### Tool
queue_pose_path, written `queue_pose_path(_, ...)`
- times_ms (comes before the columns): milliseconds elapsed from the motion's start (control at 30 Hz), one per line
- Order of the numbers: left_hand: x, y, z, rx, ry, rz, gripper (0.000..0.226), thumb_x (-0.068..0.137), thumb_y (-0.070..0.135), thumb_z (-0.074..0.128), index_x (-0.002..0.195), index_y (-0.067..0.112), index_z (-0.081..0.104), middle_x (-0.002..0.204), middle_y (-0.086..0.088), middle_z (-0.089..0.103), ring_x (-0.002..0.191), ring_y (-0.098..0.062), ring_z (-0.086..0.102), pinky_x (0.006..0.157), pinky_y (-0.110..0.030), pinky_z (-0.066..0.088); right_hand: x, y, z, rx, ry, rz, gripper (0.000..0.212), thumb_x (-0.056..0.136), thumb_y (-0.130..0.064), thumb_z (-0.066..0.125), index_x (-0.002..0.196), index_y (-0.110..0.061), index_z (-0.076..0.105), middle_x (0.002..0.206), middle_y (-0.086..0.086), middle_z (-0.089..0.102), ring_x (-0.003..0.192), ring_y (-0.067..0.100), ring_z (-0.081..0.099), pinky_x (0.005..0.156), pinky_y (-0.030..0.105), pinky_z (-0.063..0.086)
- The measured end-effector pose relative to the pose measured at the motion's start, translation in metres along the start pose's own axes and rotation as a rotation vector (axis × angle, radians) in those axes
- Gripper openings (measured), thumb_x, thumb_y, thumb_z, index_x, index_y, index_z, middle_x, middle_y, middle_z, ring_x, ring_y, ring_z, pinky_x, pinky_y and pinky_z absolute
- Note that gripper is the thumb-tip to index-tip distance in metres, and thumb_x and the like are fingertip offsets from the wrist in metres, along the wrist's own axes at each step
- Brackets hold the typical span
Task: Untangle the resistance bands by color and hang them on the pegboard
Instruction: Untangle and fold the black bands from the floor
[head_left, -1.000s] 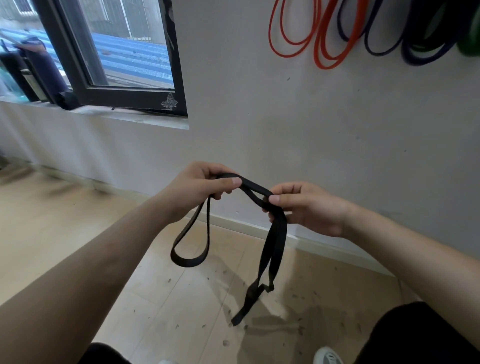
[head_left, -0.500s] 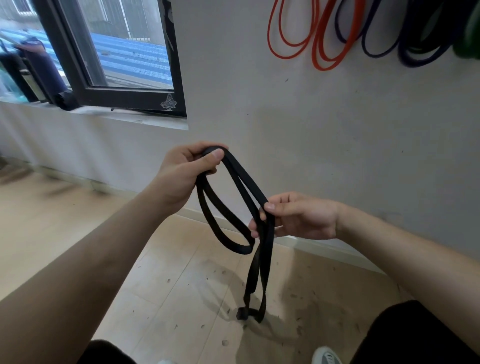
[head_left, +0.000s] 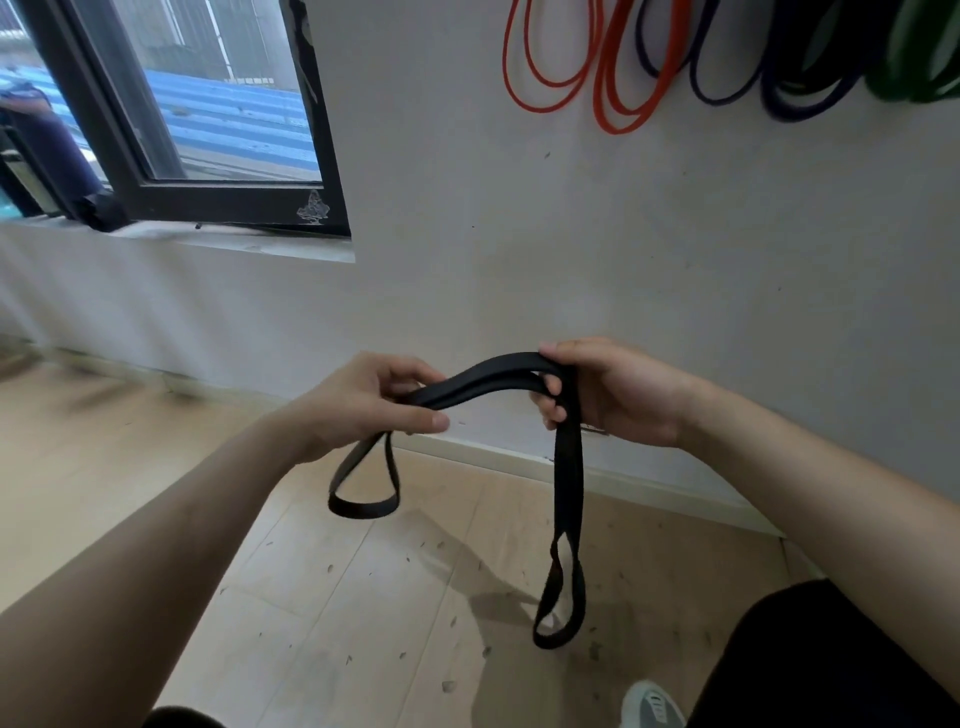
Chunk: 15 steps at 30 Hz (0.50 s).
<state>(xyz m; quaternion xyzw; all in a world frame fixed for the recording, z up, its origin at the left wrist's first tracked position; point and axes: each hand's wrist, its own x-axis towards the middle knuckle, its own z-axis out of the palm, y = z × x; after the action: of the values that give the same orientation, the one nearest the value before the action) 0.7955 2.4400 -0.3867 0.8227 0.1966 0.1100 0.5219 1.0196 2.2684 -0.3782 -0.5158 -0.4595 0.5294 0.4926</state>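
– Since half a second ago our left hand has dropped and our right hand has risen. They now sit level, and the flat black rubber resistance band that sagged between them arches across as a doubled span.

– Agreed. Starting at the left, our left hand has its fingers and thumb curled round the strands. A short loop hangs below it, well above the pale wooden floor.

– That loop looks free of twists to us. In the middle the two strands run side by side, one a little above the other. Whether they cross inside either grip we cannot tell.

– On the right, our right hand is wrapped over the top of the bend, with its fingertips closed on both strands. A longer loop drops straight down from it, and the strands seem to cross once near the bottom.

– Then that crossing is our job. We should keep one hand firm, loosen the other and let the strands slide through, then shake the long loop so the twist falls out. Hauling the hands apart would only stretch the rubber and tighten any crossing.

– After that it goes up and to the right, where thin orange rubber bands, dark purple rubber bands and wide green rubber bands already hang against the grey wall.

– Their pegs are out of view, so we should look up before reaching and give black a peg of its own.
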Motion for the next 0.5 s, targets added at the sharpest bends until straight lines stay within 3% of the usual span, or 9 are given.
queue_pose_path(133, 0.008, 0.017, 0.024, -0.019, -0.069, 0.055, 0.021, 0.081, 0.015, 0.085, 0.097, 0.011, 0.073, 0.076, 0.003, 0.068, 0.075, -0.011, 0.063, 0.072, -0.024, 0.05, 0.007, -0.004, 0.012, -0.074, -0.052, 0.026, 0.039, 0.106, -0.021, 0.037, 0.078, -0.008, 0.06, 0.073, 0.007, 0.057, 0.066, 0.021, 0.05, 0.072, 0.032, 0.045)
queue_pose_path(233, 0.012, 0.028, 0.033, -0.034, -0.064, 0.102, 0.026, 0.081, 0.021, 0.082, 0.096, 0.002, 0.071, 0.081, -0.008, 0.072, 0.075, -0.011, 0.06, 0.064, -0.019, 0.045, 0.012, 0.0, 0.016, -0.096, -0.094, 0.055, 0.036, 0.106, -0.022, 0.039, 0.087, -0.004, 0.063, 0.078, 0.01, 0.062, 0.072, 0.024, 0.055, 0.077, 0.034, 0.048)
queue_pose_path(367, 0.012, 0.033, 0.032, -0.014, 0.018, 0.142, 0.021, 0.08, 0.024, 0.078, 0.089, 0.006, 0.071, 0.07, 0.004, 0.063, 0.065, -0.004, 0.056, 0.061, -0.013, 0.043, 0.013, 0.005, 0.009, -0.089, -0.173, 0.117, 0.042, 0.105, -0.034, 0.039, 0.085, -0.009, 0.066, 0.09, 0.011, 0.068, 0.088, 0.029, 0.064, 0.091, 0.039, 0.05)
queue_pose_path(500, 0.011, 0.037, 0.028, -0.069, 0.122, 0.219, 0.022, 0.081, 0.027, 0.072, 0.092, 0.008, 0.071, 0.073, 0.003, 0.061, 0.069, -0.007, 0.057, 0.068, -0.017, 0.048, 0.013, 0.017, -0.001, -0.147, -0.259, 0.179, 0.048, 0.1, -0.05, 0.039, 0.082, -0.013, 0.065, 0.101, 0.015, 0.067, 0.103, 0.029, 0.063, 0.102, 0.046, 0.043)
